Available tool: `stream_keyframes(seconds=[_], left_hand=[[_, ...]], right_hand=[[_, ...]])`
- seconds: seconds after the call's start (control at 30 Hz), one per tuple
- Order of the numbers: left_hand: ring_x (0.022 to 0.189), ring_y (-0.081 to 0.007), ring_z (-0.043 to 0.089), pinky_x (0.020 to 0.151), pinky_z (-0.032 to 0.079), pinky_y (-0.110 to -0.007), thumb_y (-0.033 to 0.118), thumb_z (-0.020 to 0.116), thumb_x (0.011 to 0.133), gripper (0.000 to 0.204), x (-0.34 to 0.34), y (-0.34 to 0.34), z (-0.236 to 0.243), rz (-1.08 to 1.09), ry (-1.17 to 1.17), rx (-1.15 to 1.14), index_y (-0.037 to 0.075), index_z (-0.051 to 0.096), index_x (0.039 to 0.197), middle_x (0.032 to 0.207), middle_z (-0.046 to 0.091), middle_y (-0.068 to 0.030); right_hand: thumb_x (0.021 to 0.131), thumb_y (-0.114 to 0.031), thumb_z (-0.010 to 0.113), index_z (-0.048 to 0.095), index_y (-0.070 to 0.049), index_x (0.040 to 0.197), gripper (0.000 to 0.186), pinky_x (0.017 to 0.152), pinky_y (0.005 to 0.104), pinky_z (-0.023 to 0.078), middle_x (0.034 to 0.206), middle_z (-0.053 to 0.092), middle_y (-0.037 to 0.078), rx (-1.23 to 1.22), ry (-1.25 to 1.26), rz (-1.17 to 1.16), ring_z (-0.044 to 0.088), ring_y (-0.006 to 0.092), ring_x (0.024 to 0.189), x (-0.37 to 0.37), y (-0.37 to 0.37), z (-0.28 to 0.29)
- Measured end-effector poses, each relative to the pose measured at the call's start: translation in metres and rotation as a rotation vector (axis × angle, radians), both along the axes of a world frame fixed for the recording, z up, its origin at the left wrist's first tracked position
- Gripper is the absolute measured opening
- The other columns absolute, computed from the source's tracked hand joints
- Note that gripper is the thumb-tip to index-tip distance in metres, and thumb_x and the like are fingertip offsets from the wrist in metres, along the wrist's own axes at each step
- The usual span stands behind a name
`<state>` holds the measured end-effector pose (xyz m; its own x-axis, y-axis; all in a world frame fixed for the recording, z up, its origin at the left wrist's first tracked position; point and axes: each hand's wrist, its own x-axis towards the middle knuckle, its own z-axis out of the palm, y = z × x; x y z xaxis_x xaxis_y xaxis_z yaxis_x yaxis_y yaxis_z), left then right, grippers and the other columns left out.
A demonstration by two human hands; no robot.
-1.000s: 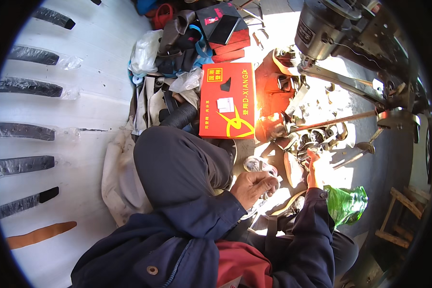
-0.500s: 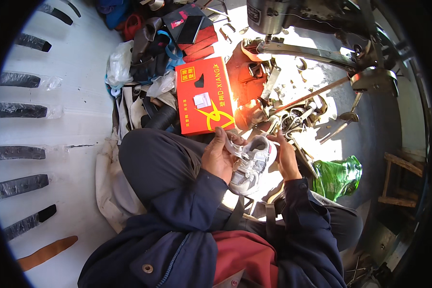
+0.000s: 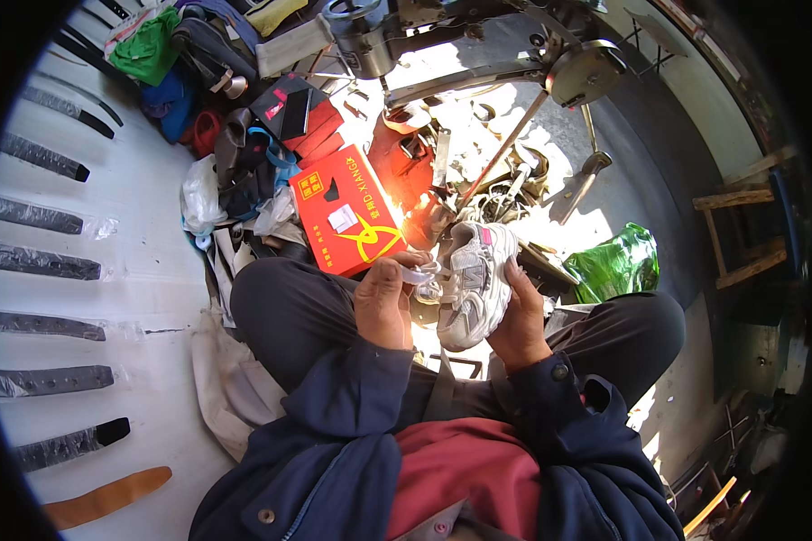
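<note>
A small white and grey sneaker (image 3: 478,279) with a pink patch near its heel is held over my lap, toe toward me and side partly turned up. My right hand (image 3: 521,320) grips it along its right side, thumb against the sole edge. To the left of the shoe, my left hand (image 3: 384,302) is closed, with a short pale strip (image 3: 415,276) between thumb and fingers. Whether that strip is joined to the shoe I cannot tell. Laces and grey mesh show between the strip and the shoe, partly hidden.
Beyond my knees lies a red shoe box (image 3: 334,194), with a dark phone (image 3: 296,114) behind it. A metal machine (image 3: 478,68) stands ahead, scraps heaped below. A green plastic bag (image 3: 615,263) sits by my right knee. Wrapped dark straps (image 3: 41,261) line the white surface at left.
The view has shifted. The sneaker has been turned and raised, showing more of its side and sole edge. My left hand has come away from the shoe's upper, holding the pale strip.
</note>
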<state>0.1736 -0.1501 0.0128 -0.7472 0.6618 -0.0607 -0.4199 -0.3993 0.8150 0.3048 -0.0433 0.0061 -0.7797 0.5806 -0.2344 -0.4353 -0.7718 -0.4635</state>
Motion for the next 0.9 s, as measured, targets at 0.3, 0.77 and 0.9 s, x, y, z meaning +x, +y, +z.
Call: stream_keyframes(seconds=[0.3,0.77,0.9], left_hand=[[0.106,-0.0235,0.058,0.093,0.046,-0.032,-0.018,0.057,0.082,0.052,-0.001,-0.021,0.053,-0.667,0.859,-0.241,0.009,0.067,0.124,0.114,0.055,-0.012],[0.072,-0.0056,0.055,0.067,0.046,-0.022,0.016,0.068,0.098,0.019,0.01,-0.014,0.027,-0.703,0.493,-0.321,0.005,0.061,0.112,0.101,0.066,-0.0042],[0.085,-0.0045,0.057,0.077,0.046,-0.021,0.005,0.068,0.096,0.017,0.01,-0.011,0.021,-0.704,0.431,-0.314,0.006,0.059,0.11,0.092,0.062,0.002]], right_hand=[[0.096,-0.032,0.053,0.055,0.003,0.131,0.049,0.089,0.0393,0.058,0.113,0.07,0.016,-0.225,-0.055,0.026,0.071,0.0265,0.097,0.045,0.005,-0.005],[0.097,-0.029,0.054,0.058,0.002,0.126,0.043,0.086,0.0341,0.056,0.108,0.07,0.012,-0.154,-0.097,0.024,0.07,0.0207,0.092,0.052,0.0,-0.006],[0.097,-0.031,0.054,0.056,0.001,0.129,0.045,0.086,0.0325,0.054,0.109,0.069,0.011,-0.082,-0.143,0.003,0.069,0.0186,0.093,0.049,-0.004,-0.002]])
